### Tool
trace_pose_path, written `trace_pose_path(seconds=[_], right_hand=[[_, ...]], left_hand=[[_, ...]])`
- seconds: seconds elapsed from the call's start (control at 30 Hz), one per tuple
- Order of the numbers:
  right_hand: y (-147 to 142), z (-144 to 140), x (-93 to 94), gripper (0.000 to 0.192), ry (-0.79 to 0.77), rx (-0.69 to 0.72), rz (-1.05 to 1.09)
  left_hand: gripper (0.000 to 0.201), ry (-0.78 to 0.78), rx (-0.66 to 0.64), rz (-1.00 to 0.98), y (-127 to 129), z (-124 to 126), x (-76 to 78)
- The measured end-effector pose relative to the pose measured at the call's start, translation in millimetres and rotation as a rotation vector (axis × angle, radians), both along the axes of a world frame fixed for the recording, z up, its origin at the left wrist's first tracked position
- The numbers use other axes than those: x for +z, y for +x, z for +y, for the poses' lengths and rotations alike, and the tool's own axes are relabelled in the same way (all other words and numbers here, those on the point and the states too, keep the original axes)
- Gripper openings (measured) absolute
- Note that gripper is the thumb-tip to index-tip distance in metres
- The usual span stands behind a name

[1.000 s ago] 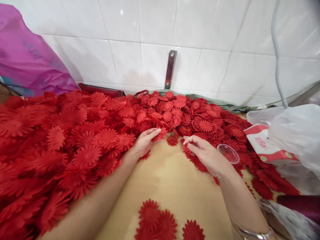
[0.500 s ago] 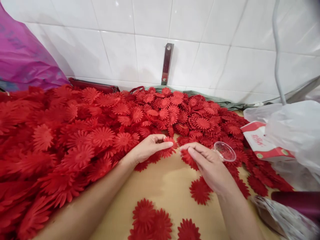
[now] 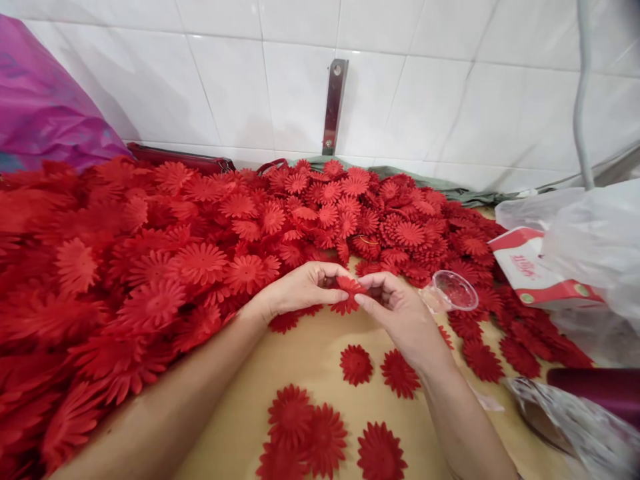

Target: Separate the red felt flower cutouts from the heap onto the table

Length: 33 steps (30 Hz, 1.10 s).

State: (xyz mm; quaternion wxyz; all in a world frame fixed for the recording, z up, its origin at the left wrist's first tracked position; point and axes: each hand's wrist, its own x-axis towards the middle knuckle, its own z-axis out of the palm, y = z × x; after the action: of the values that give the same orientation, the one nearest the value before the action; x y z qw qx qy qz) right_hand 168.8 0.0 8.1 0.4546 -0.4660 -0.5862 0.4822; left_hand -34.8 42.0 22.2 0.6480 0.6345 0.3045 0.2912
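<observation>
- We pinch one thin, red, many-petalled artificial flower between our two hands, just above the pale-brown, smooth tabletop.
- Our left hand has thumb and fingers closed on its left edge.
- Our right hand has thumb and fingertips nearly together at its right edge.
- Nearer us lie loose red flowers.

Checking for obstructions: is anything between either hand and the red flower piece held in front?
Nothing visible: the left hand and right hand both have fingers at the red flower piece. The clear plastic container sits beyond the right hand, not between.
</observation>
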Motion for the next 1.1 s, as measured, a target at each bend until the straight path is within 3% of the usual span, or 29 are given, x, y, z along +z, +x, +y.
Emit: trace_pose_path(seconds=[0.1,0.3,0.47,0.53,0.7,0.83,0.97,1.1], right_hand=[[0.9,1.1,-2.1,0.016,0.036,-0.090,0.000],[7.5,0.2,4.9,0.014,0.128,-0.156,0.068],[4.3,-6.4,9.6,0.014,0.025,0.202,-0.114],[2.0,-6.4,9.1,0.016,0.037,0.183,-0.148],[-0.2,1.4,4.8,0.035,0.104,-0.146,-0.020],[-3.0,2.3,3.1,0.037,0.116,-0.126,0.063],[-6.7,-1.0,2.1,0.032,0.221,-0.165,-0.002],[-7.4,-2.4,3.0,0.032,0.297,-0.234,-0.049]], left_hand=[[0.032,-0.063,0.028,-0.013,-0.9,0.5,-1.6],[0.037,-0.006,0.297,-0.088,-4.5,6.7,-6.4],[0.054,0.083,0.409,-0.165,-3.6,10.4,-9.2],[0.057,0.054,0.404,-0.158,-2.3,9.5,-7.3],[0.051,-0.016,0.331,-0.104,4.5,4.1,-0.4],[0.050,-0.053,0.227,-0.089,10.9,-0.7,2.4],[0.031,-0.070,0.108,-0.020,13.1,-4.4,3.0],[0.030,-0.047,0.210,-0.023,14.5,-5.5,3.5]])
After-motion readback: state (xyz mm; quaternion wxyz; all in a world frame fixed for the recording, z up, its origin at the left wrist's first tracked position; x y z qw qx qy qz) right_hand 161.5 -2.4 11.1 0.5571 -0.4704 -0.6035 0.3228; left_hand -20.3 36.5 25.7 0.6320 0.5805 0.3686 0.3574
